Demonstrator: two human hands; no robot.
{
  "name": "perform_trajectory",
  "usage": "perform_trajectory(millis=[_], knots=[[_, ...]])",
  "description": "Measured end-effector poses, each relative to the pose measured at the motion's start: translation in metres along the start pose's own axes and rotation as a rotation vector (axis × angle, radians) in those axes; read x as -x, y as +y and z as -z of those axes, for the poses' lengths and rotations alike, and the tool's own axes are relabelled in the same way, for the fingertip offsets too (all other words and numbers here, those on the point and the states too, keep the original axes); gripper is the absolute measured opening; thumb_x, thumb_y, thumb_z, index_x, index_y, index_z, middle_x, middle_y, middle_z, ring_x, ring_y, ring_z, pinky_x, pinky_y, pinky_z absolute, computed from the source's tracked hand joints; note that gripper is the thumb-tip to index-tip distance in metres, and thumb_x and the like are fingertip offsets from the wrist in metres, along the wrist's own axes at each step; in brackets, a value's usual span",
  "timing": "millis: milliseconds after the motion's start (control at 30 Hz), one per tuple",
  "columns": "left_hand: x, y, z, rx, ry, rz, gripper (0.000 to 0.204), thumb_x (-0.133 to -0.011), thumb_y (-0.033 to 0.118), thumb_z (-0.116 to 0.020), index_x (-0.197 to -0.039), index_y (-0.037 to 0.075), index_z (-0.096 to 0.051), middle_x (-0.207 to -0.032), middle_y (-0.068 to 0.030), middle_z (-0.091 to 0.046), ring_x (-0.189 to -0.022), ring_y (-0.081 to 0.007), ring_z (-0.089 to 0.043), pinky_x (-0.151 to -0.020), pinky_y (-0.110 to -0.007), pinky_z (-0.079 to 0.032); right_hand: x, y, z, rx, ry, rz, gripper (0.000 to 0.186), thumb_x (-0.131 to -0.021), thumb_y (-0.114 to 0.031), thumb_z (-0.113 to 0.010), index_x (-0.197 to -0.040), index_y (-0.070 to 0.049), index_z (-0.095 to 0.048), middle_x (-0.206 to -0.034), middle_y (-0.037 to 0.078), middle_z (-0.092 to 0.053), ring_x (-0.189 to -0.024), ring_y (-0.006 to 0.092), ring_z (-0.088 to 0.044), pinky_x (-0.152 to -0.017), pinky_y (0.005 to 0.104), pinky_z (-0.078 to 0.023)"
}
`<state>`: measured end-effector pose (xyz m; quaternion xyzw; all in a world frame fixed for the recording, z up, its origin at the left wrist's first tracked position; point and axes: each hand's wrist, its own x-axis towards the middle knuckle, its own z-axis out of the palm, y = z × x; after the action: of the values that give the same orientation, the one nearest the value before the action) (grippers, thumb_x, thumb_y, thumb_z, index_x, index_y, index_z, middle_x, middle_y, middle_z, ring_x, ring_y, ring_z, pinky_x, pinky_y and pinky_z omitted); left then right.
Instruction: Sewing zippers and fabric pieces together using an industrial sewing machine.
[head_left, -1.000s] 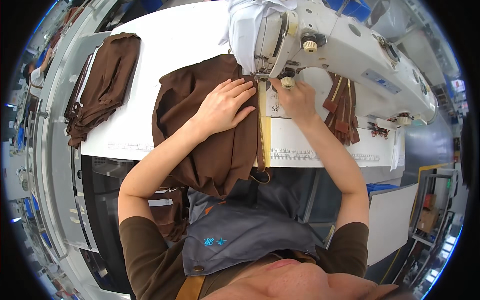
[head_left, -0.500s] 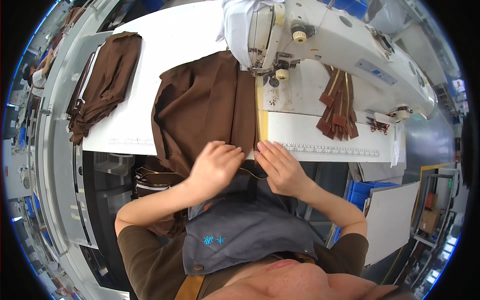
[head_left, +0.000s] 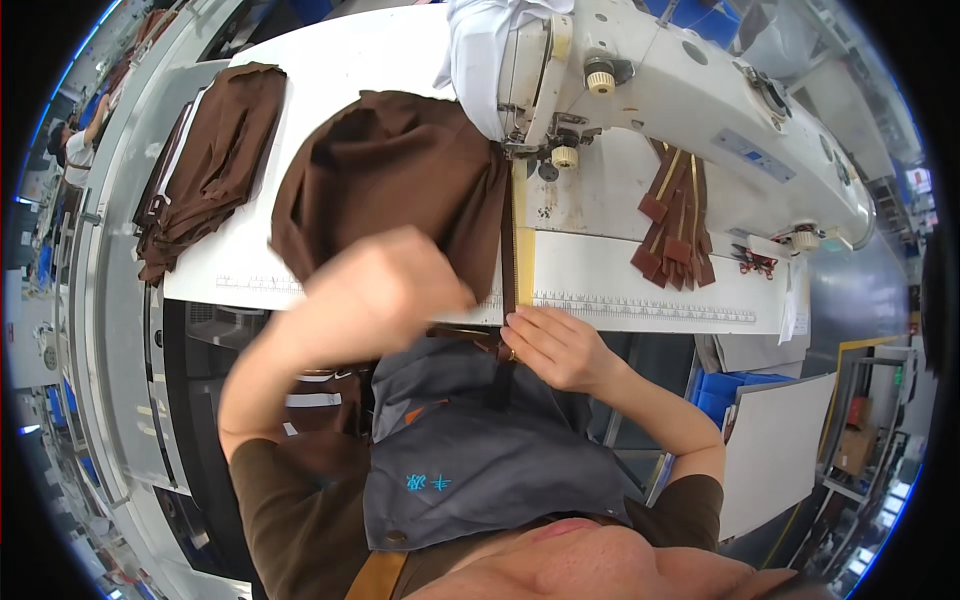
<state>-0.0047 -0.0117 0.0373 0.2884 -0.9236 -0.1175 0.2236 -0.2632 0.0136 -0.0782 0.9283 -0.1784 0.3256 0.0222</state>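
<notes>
Brown fabric (head_left: pixel 370 170) lies bunched on the white sewing table (head_left: pixel 250 280), its right side running under the needle and presser foot of the sewing machine (head_left: pixel 700 120). A brown zipper tape (head_left: pixel 508 250) extends down from there beside a yellow strip (head_left: pixel 524 265). My right hand (head_left: pixel 550 345) pinches the lower end of this tape at the front edge. Over the lower left part of the fabric is my left hand (head_left: pixel 390 290), smeared by motion, so its grip is unclear.
A folded brown pile (head_left: pixel 215 160) lies at the left, white cloth (head_left: pixel 475 55) by the machine head. Brown zipper strips (head_left: pixel 675 225) and red scissors (head_left: pixel 757 262) are on the right. Blue bins (head_left: pixel 720 390) and a white board (head_left: pixel 775 450) stand below. A co-worker (head_left: pixel 78 150) is at far left.
Both hands came down from the machine to the front edge; my left hand then moved up-left. The fabric's lower part was drawn up and leftward, leaving the zipper tape more exposed.
</notes>
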Motion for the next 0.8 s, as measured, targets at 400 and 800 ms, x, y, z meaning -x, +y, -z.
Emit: perform_trajectory(millis=[400, 800], knots=[[0.018, -0.008, -0.065, 0.158, -0.084, 0.023, 0.014, -0.069, 0.007, -0.064, -0.082, 0.002, -0.064, -0.072, -0.0051, -0.054, -0.066, -0.0198, -0.059, -0.053, -0.033, -0.05, -0.018, 0.013, 0.004, 0.025, -0.155, 0.135, 0.018, -0.075, -0.013, -0.067, -0.09, -0.002, -0.068, -0.097, 0.012, -0.068, -0.096, 0.0228, -0.066, -0.068, 0.0272, -0.05], [-0.014, -0.059, -0.059, 0.115, -0.1, 0.003, 0.016, -0.065, 0.005, -0.064, -0.081, 0.003, -0.065, -0.07, -0.0037, -0.053, -0.06, -0.0184, -0.062, -0.046, -0.032, -0.049, -0.041, 0.053, -0.002, 0.022, -0.212, 0.165, 0.023, -0.074, -0.012, -0.062, -0.093, 0.0, -0.068, -0.095, 0.013, -0.067, -0.092, 0.0229, -0.067, -0.064, 0.0266, -0.047]])
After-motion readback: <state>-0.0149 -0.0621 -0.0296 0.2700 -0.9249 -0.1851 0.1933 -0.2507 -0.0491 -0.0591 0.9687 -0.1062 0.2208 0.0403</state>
